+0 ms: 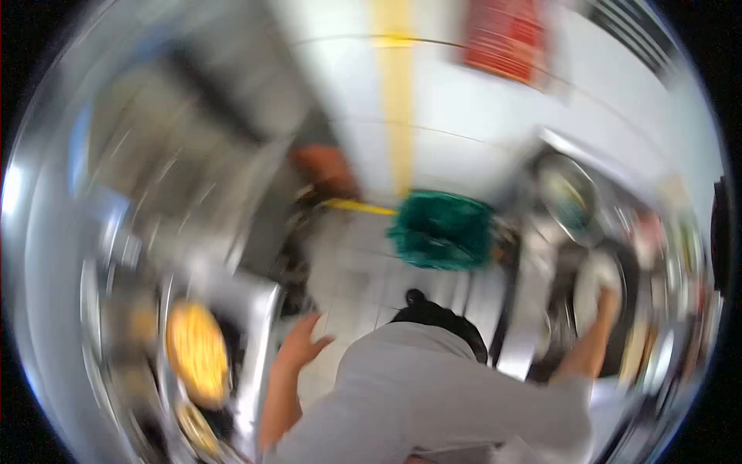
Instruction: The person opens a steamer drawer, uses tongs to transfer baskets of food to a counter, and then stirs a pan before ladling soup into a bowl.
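My left hand (304, 345) hangs in the air beside the cooker on the left, its fingers apart and nothing in them. Near it, a round yellow food (199, 352) with a browned rim lies on the metal cooktop (264, 305), and a second, smaller yellow piece (197, 429) sits closer to me. My right hand (609, 303) reaches out over the right counter and overlaps the lower edge of a whitish oval thing (593, 282) in a dark round pan or recess. Motion smears its fingers, and I cannot tell whether they grip the oval thing.
A bin lined with a green bag (444, 232) stands on the tiled floor ahead. Beyond the right hand sits a metal bowl (570, 193). A grey metal unit (170, 185) rises at the left. White wall tiles carry a yellow strip (396, 93) and a red panel (506, 39).
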### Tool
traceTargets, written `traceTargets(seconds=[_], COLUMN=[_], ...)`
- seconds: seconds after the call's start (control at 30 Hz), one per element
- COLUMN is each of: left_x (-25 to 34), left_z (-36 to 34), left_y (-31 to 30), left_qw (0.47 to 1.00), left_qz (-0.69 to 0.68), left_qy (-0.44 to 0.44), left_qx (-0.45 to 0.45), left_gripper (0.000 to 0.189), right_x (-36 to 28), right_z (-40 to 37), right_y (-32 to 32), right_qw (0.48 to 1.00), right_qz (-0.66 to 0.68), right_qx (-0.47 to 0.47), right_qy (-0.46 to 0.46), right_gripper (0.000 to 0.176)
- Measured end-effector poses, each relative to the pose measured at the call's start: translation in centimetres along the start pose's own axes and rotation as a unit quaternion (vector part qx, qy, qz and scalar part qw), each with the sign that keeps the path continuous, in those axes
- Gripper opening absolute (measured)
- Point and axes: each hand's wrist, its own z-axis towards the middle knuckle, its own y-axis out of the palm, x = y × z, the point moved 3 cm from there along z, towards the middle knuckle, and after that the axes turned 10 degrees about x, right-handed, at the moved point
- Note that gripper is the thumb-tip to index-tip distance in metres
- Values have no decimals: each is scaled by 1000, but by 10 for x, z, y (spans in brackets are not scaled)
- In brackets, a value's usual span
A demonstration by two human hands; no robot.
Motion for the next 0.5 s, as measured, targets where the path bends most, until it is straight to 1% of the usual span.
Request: traceTargets(seconds=[0.03, 0.07, 0.1, 0.13, 0.17, 0.2, 0.23, 0.27, 0.3, 0.33, 0.37, 0.4, 0.43, 0.47, 0.5], left_x=[-13, -10, -33, -46, -55, -72, -86, -97, -109, -112, -118, -124, -128, -127, -124], left_z=[-10, -26, -49, -74, -98, -126, -150, -174, -203, -227, -252, -281, -309, -336, -362], left_y=[8, 1, 11, 14, 17, 21, 31, 41, 54, 66, 79, 94, 110, 122, 132], left_qw=[996, 999, 998, 994, 985, 975, 967, 961, 950, 937, 933, 919, 901, 889, 879], left_qz=[-83, -32, -33, -32, -39, -39, -36, -49, -45, -37, -45, -73, -105, -118, -129], left_qy=[-43, -41, -42, -88, -159, -203, -236, -252, -294, -337, -345, -378, -412, -431, -444], left_qx=[-6, 4, 40, 57, 50, 77, 94, 104, 97, 88, 97, 90, 83, 105, 115], left_gripper=[70, 71, 72, 72, 70, 71, 72, 72, 73, 74, 74, 75, 76, 76, 76], right_x=[-37, -81, -127, -174, -219, -253, -285, -318, -356, -402, -446, -498, -543, -575, -597], right_z=[20, 26, 31, 21, 6, -25, -50, -80, -106, -133, -176, -233, -307, -352, -408], right_y=[-21, -38, -49, -70, -85, -108, -121, -125, -117, -91, -72, -61, -42, -3, 54], right_qw=[995, 981, 966, 948, 926, 896, 864, 830, 802, 783, 766, 761, 671, 720, 697], right_qz=[-100, -190, -241, -264, -248, -212, -150, -91, -34, 19, 71, 100, 190, 213, 404], right_qx=[-13, 24, 86, 167, 265, 370, 450, 508, 533, 525, 502, 410, 418, 239, 55], right_qy=[-8, -17, -39, -63, -101, -125, -166, -211, -268, -334, -395, -492, -582, -616, -590], right_gripper=[23, 24, 25, 27, 28, 30, 32, 34, 37, 39, 41, 46, 47, 49, 53])
